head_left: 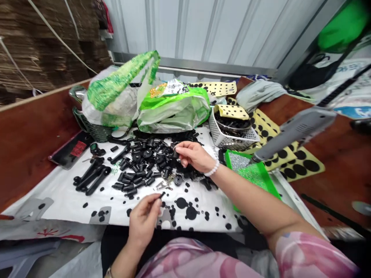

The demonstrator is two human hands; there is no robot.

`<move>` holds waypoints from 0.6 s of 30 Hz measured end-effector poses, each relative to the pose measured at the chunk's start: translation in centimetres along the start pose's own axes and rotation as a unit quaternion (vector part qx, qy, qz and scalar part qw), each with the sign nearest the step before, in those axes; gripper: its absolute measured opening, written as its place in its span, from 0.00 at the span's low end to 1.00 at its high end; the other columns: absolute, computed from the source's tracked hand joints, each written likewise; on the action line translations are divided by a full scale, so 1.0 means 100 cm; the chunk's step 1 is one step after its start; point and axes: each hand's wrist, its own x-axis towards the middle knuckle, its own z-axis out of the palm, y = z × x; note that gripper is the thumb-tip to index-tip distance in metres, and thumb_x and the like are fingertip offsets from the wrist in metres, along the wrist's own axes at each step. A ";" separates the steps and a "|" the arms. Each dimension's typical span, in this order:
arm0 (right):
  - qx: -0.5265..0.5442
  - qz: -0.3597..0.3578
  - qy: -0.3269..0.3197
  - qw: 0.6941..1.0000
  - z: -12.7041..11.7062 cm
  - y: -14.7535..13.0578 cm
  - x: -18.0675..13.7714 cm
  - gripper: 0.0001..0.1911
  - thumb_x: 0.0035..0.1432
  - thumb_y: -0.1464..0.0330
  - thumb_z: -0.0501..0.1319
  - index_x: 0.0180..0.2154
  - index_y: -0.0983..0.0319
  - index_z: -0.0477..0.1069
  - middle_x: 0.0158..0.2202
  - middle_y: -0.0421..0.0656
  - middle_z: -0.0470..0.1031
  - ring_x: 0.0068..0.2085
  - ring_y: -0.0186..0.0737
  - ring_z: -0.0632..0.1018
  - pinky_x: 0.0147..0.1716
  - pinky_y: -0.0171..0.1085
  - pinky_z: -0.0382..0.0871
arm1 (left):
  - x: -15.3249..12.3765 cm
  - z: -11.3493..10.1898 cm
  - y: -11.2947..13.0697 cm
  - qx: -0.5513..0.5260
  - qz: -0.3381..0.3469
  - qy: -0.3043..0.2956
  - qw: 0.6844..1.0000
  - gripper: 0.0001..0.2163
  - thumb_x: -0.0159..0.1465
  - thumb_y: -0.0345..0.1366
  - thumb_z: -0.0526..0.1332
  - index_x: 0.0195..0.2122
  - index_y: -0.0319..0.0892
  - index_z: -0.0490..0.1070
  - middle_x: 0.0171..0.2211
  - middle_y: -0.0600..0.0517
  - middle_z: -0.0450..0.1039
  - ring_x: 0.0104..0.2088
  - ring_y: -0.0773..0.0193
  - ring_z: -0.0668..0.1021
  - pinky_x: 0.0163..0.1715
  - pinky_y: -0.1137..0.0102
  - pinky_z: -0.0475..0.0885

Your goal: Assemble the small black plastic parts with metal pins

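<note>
My left hand [144, 220] is near the table's front edge, its fingers pinched on a small black part [161, 195]. My right hand [193, 155] reaches out over a heap of black plastic parts [146, 162] on a white sheet [66, 200], and its fingertips are closed on one small black piece [175, 148] at the heap's right side. A bead bracelet circles the right wrist. Several long black handles [92, 178] lie to the left of the heap.
Green and white plastic bags [171, 106] sit behind the heap. A white basket [232, 137] holds dark parts, with a green tray [255, 173] in front of it. Yellow sheets with black dots [290, 158] lie at the right. A grey power tool [295, 131] hangs above them.
</note>
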 end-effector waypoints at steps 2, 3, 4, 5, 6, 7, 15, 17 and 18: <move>0.275 0.043 -0.001 0.961 0.005 0.001 -0.038 0.14 0.59 0.60 0.54 0.39 0.64 0.66 0.25 0.37 0.72 0.17 0.26 0.67 0.18 0.30 0.67 | 0.007 0.005 0.009 -0.036 -0.028 0.017 0.999 0.10 0.57 0.38 0.61 0.38 0.38 0.72 0.26 0.52 0.74 0.22 0.69 0.75 0.23 0.75 0.73; 0.366 0.061 0.002 0.929 0.008 0.001 -0.054 0.13 0.56 0.60 0.58 0.38 0.64 0.67 0.24 0.37 0.72 0.16 0.25 0.67 0.18 0.30 0.67 | 0.010 0.008 0.014 -0.045 -0.026 0.017 0.999 0.10 0.57 0.38 0.62 0.38 0.38 0.72 0.26 0.52 0.74 0.22 0.69 0.75 0.24 0.75 0.73; 0.419 0.074 0.008 0.905 0.012 0.002 -0.067 0.13 0.54 0.61 0.61 0.37 0.64 0.68 0.24 0.38 0.73 0.17 0.25 0.67 0.18 0.29 0.67 | 0.013 0.011 0.019 -0.049 -0.021 0.009 0.999 0.10 0.56 0.37 0.62 0.38 0.38 0.72 0.27 0.52 0.74 0.23 0.69 0.75 0.26 0.74 0.73; 0.445 0.081 0.017 0.892 0.015 0.003 -0.078 0.12 0.52 0.62 0.62 0.36 0.64 0.69 0.25 0.38 0.73 0.17 0.25 0.68 0.18 0.29 0.67 | 0.015 0.014 0.023 -0.050 -0.013 0.000 0.999 0.10 0.56 0.37 0.63 0.38 0.39 0.73 0.27 0.52 0.74 0.23 0.69 0.75 0.27 0.74 0.73; 0.450 0.082 0.027 0.889 0.019 0.004 -0.087 0.12 0.52 0.63 0.63 0.36 0.64 0.69 0.25 0.39 0.74 0.18 0.26 0.69 0.18 0.29 0.67 | 0.016 0.017 0.026 -0.049 -0.005 -0.009 0.999 0.10 0.56 0.37 0.63 0.38 0.39 0.73 0.28 0.52 0.74 0.24 0.69 0.75 0.27 0.74 0.73; 0.442 0.078 0.035 0.893 0.023 0.004 -0.094 0.12 0.52 0.64 0.63 0.36 0.64 0.70 0.26 0.40 0.75 0.18 0.26 0.70 0.19 0.28 0.67 | 0.016 0.020 0.029 -0.046 0.002 -0.019 0.999 0.09 0.56 0.37 0.63 0.37 0.39 0.73 0.29 0.51 0.75 0.25 0.69 0.75 0.28 0.74 0.73; 0.391 0.058 0.001 0.919 0.047 0.005 -0.114 0.12 0.49 0.68 0.65 0.38 0.64 0.70 0.27 0.37 0.72 0.22 0.25 0.72 0.21 0.27 0.68 | 0.005 0.022 0.036 -0.061 -0.021 -0.028 0.998 0.10 0.55 0.35 0.64 0.37 0.39 0.71 0.29 0.52 0.74 0.27 0.70 0.75 0.29 0.75 0.73; 0.400 0.059 -0.011 0.915 0.049 0.007 -0.113 0.13 0.50 0.68 0.64 0.38 0.64 0.69 0.28 0.38 0.73 0.22 0.25 0.72 0.22 0.27 0.68 | 0.004 0.019 0.040 -0.092 -0.049 -0.030 0.994 0.11 0.55 0.36 0.64 0.37 0.38 0.71 0.28 0.53 0.74 0.25 0.70 0.75 0.27 0.75 0.73; 0.405 0.060 -0.014 0.912 0.050 0.008 -0.112 0.13 0.50 0.67 0.64 0.38 0.64 0.69 0.28 0.38 0.73 0.22 0.26 0.72 0.22 0.28 0.68 | 0.004 0.017 0.042 -0.104 -0.063 -0.031 0.992 0.11 0.55 0.36 0.64 0.37 0.37 0.71 0.27 0.52 0.74 0.24 0.70 0.76 0.26 0.75 0.73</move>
